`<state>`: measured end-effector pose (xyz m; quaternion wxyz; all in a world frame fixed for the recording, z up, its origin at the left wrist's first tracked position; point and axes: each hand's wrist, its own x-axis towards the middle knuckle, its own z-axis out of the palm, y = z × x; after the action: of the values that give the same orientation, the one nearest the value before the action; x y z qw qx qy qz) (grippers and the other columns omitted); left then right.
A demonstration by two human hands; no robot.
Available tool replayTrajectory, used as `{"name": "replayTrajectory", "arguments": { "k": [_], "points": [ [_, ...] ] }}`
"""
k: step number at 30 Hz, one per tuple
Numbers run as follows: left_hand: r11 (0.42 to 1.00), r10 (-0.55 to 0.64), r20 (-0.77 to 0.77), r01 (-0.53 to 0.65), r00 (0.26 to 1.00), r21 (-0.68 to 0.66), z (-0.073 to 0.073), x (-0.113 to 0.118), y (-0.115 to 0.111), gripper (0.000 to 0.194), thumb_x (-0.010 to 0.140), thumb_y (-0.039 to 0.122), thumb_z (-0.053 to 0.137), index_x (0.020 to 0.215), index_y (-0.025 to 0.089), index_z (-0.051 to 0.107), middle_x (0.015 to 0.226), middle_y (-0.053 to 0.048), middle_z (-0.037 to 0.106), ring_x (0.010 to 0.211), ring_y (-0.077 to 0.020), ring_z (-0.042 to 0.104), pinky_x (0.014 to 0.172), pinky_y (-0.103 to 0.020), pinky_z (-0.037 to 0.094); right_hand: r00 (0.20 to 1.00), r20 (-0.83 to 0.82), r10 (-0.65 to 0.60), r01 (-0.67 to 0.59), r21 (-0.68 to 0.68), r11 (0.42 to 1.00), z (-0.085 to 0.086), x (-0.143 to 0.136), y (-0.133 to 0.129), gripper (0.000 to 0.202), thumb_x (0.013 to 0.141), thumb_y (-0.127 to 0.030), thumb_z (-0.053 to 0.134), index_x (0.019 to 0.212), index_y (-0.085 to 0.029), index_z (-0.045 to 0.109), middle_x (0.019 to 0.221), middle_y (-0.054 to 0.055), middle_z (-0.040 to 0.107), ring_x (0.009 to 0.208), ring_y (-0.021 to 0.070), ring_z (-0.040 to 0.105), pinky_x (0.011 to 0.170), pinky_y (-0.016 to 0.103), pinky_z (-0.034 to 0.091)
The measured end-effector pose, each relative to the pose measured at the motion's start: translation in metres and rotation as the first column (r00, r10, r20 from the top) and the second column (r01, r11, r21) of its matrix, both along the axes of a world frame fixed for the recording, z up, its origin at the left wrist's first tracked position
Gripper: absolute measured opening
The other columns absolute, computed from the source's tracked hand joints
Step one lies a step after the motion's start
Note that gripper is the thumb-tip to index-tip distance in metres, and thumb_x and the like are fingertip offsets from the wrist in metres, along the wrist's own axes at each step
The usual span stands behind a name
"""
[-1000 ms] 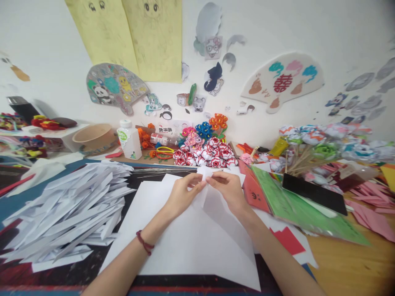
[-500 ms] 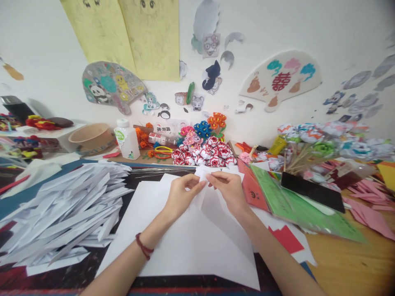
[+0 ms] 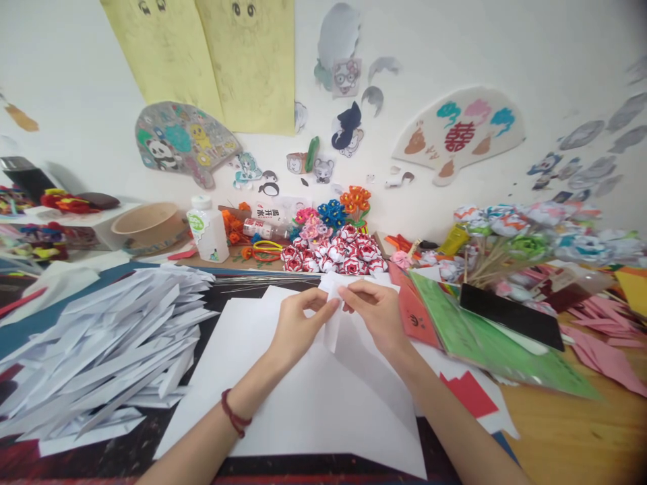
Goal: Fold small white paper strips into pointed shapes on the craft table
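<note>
A small folded white paper piece (image 3: pixel 332 327) is held upright between both hands, above large white sheets (image 3: pixel 303 404). My left hand (image 3: pixel 303 320) pinches its left side between thumb and fingers. On the right side, my right hand (image 3: pixel 374 310) pinches the upper part with thumb and forefinger. The paper's lower end hangs down between the hands. A big pile of folded white paper strips (image 3: pixel 116 343) lies to the left of the sheets.
Red-and-white paper flowers (image 3: pixel 348 252) stand behind the hands, beside a white bottle (image 3: pixel 207 229). At right are a green folder (image 3: pixel 485 343), a black phone (image 3: pixel 510 315), pink papers (image 3: pixel 606 350) and paper flowers on sticks (image 3: pixel 526 236).
The small paper's lower end has shifted slightly and shows more clearly below the fingers. Both hands stay in nearly the same place, still pinching.
</note>
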<state>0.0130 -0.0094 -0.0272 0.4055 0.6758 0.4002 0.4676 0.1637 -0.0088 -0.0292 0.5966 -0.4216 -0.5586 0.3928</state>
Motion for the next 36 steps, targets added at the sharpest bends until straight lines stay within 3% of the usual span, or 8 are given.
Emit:
{"name": "replayTrajectory", "arguments": {
  "k": [23, 29, 36],
  "points": [
    [1.0, 0.014, -0.067, -0.013, 0.998, 0.004, 0.007, -0.006, -0.001, 0.024, 0.08, 0.038, 0.06, 0.074, 0.015, 0.066, 0.072, -0.003, 0.067, 0.069, -0.0142, 0.059, 0.068, -0.024, 0.046, 0.996, 0.059, 0.074, -0.077, 0.059, 0.995, 0.007, 0.003, -0.004, 0.016, 0.079, -0.027, 0.065, 0.068, -0.016, 0.066, 0.064, 0.002, 0.059, 0.06, 0.0129, 0.055, 0.059, 0.026, 0.045],
    [0.995, 0.065, -0.029, -0.062, 0.997, 0.081, 0.009, -0.012, 0.002, 0.02, 0.082, 0.035, 0.058, 0.086, 0.016, 0.065, 0.083, -0.003, 0.067, 0.075, -0.0145, 0.06, 0.072, -0.024, 0.046, 0.992, 0.079, 0.102, -0.104, 0.02, 0.994, 0.009, 0.002, -0.005, 0.016, 0.078, -0.03, 0.065, 0.069, -0.017, 0.067, 0.064, 0.001, 0.059, 0.057, 0.0124, 0.056, 0.057, 0.025, 0.046],
    [0.987, 0.079, -0.043, -0.072, 0.996, 0.143, 0.01, -0.016, 0.002, 0.018, 0.084, 0.031, 0.056, 0.077, 0.015, 0.063, 0.077, -0.003, 0.065, 0.07, -0.0129, 0.056, 0.069, -0.023, 0.044, 0.973, 0.134, 0.185, -0.185, -0.018, 0.983, 0.003, -0.001, -0.004, 0.02, 0.077, -0.035, 0.066, 0.069, -0.017, 0.067, 0.061, 0.0, 0.058, 0.056, 0.0122, 0.056, 0.055, 0.025, 0.046]
  ]
}}
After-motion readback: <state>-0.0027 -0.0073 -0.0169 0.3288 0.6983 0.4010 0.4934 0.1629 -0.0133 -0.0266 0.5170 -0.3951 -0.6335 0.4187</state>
